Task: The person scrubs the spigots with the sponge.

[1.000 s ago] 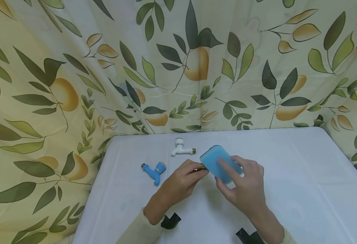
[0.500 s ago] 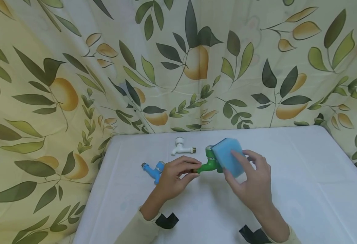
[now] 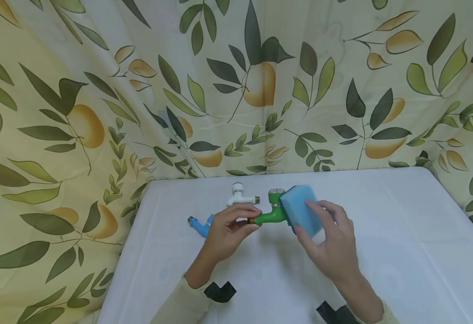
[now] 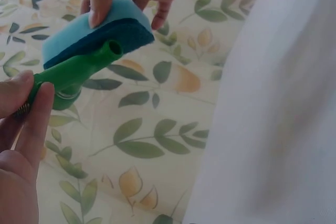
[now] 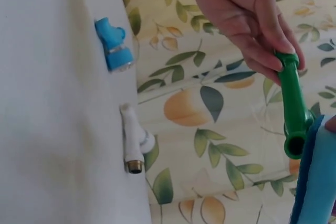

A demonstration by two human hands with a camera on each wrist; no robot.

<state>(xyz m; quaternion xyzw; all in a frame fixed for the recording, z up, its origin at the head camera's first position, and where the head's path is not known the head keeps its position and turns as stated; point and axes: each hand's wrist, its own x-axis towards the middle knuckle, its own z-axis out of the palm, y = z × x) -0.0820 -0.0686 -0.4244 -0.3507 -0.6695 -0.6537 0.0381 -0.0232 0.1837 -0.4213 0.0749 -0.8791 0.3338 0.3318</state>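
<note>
Between pinching fingers [image 3: 247,219], green tap [image 3: 272,215]

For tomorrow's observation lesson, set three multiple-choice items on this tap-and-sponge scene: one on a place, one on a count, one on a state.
1. Where does the white tap lie?
A. on the table, behind the left hand
B. in the right hand
C. on top of the sponge

2. How many taps are in view?
A. one
B. two
C. three

3. What is the green tap's state?
A. lying loose on the table
B. held up by the left hand, sponge against it
C. wrapped in cloth

Answers:
1 A, it rests on the white table beyond the fingers.
2 C, green, white and blue tap.
3 B, the left hand pinches its threaded end while the right hand presses the blue sponge to it.
</note>
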